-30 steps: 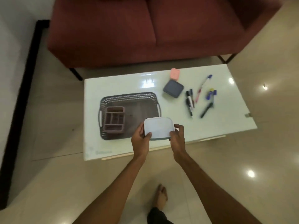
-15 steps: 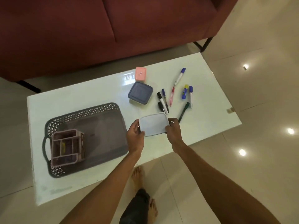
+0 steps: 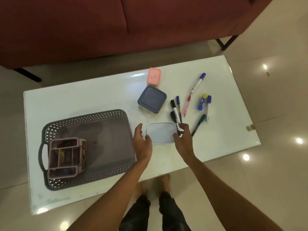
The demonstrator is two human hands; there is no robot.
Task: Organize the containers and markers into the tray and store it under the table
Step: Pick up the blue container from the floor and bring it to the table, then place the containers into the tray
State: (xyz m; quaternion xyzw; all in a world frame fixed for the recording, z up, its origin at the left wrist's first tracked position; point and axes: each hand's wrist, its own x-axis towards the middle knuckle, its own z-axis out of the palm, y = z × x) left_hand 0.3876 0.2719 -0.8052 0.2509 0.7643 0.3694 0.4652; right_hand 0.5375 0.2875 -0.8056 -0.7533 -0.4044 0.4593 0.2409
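Between the slackened fingers of the left hand (image 3: 143, 144) and right hand (image 3: 183, 139), the white box (image 3: 160, 132) now rests released on the table (image 3: 83, 97), outside the tray (image 3: 106, 130), so it remains unpacked.

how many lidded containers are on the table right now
3, none in the tray: a pink one at the far edge, a dark blue one just nearer, and a pale blue one between the two hands.
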